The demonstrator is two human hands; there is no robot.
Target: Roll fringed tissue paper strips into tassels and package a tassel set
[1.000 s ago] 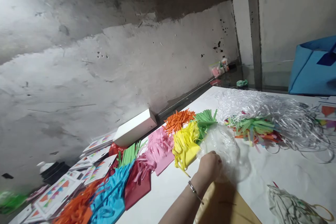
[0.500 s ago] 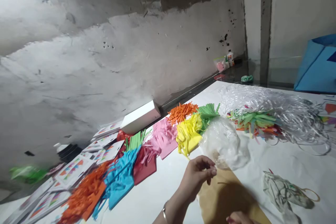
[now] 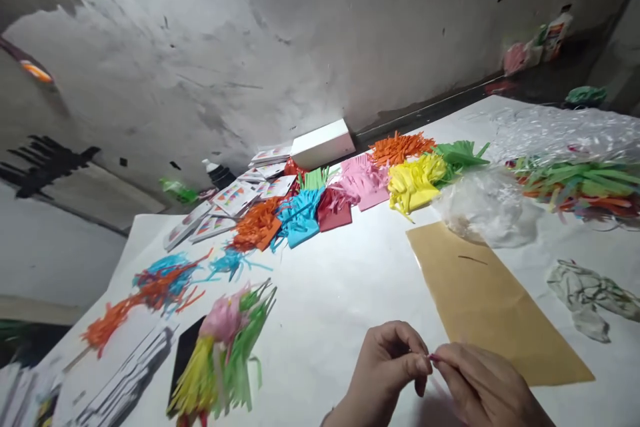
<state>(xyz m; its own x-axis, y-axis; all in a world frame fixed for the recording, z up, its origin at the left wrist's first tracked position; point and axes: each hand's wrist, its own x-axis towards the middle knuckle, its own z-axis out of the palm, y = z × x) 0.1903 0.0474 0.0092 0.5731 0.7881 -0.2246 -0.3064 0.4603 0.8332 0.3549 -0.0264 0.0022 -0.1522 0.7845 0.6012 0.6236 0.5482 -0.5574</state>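
My left hand point(image 3: 393, 370) is low in the middle of the head view, its thumb and forefinger pinched together. Against those fingertips, my right hand point(image 3: 493, 387) also pinches with thumb and finger. A tiny dark pink spot point(image 3: 434, 357) shows where they meet; whether it is a nail or a held piece I cannot tell. A brown paper sheet point(image 3: 485, 300) lies beyond and partly under my right hand, with a thin dark line on it. At its far end sits a crumpled clear plastic bag point(image 3: 493, 207).
Fringed paper bundles stand in a row: orange point(image 3: 257, 223), blue point(image 3: 300, 213), pink point(image 3: 363, 180), yellow point(image 3: 417, 180). A multicoloured tassel bundle point(image 3: 225, 347) lies left. Printed cards point(image 3: 235, 197) and a white box point(image 3: 323, 143) are near the wall. At right lies a crumpled pale cloth-like piece point(image 3: 590, 293).
The view has swung left and down. My left hand has moved off the brown sheet toward me, and my right hand has come further into view, so their fingertips now meet.
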